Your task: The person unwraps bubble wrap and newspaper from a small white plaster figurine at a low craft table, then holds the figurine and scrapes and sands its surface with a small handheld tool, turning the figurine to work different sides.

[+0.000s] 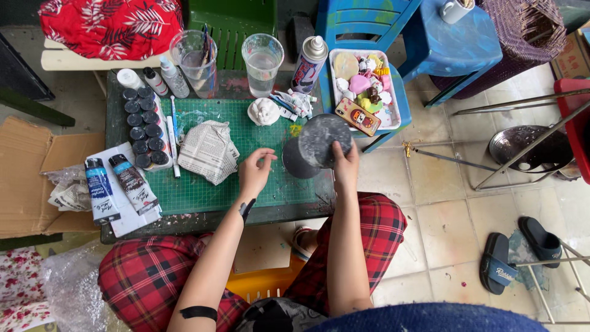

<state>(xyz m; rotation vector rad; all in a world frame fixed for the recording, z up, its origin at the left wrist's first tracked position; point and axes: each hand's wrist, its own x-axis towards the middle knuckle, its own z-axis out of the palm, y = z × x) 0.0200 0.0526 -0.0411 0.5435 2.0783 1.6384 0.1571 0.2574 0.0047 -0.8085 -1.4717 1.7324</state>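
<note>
Fingers (337, 149) of R hand (345, 167) grip grey disc (319, 142).

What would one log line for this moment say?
right hand: holds grey round disc | left hand: empty, above green cutting mat | crumpled newspaper beside

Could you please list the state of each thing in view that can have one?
Left hand: empty, fingers pinched, above the green mat.
Right hand: holding the grey disc tilted.
Spray can: upright, uncapped.
Two plastic cups: upright, clear.
Paint tubes: capped, lying flat.
Paint pots: lids on.
Newspaper: crumpled.
Tray: full of small figurines.
</note>
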